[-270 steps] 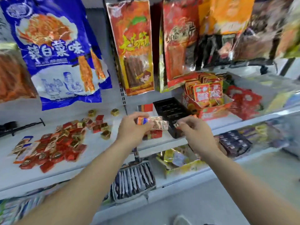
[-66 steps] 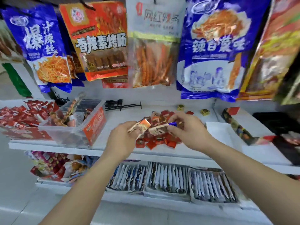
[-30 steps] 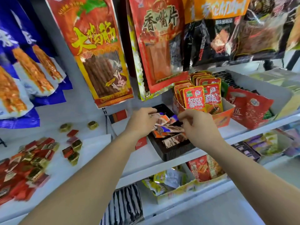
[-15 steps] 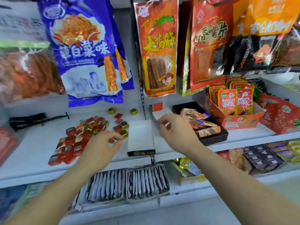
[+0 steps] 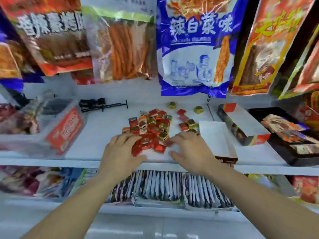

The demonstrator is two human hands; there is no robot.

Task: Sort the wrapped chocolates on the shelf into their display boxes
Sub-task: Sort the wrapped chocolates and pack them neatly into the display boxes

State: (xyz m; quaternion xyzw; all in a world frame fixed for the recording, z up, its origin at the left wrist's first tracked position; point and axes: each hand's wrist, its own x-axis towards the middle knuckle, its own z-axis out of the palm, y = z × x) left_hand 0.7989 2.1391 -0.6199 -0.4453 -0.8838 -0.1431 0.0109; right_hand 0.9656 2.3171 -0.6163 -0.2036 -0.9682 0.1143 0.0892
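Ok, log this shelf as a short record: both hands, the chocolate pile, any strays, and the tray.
left hand: open, fingers on the pile's near left edge
right hand: open, at the pile's right side
chocolate pile: loose red and gold squares on the white shelf
strays: two gold pieces behind the pile
black tray: far right, holds long bars

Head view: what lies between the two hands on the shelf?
In the head view, the near edge of the wrapped chocolates pile lies between the left hand and right hand.
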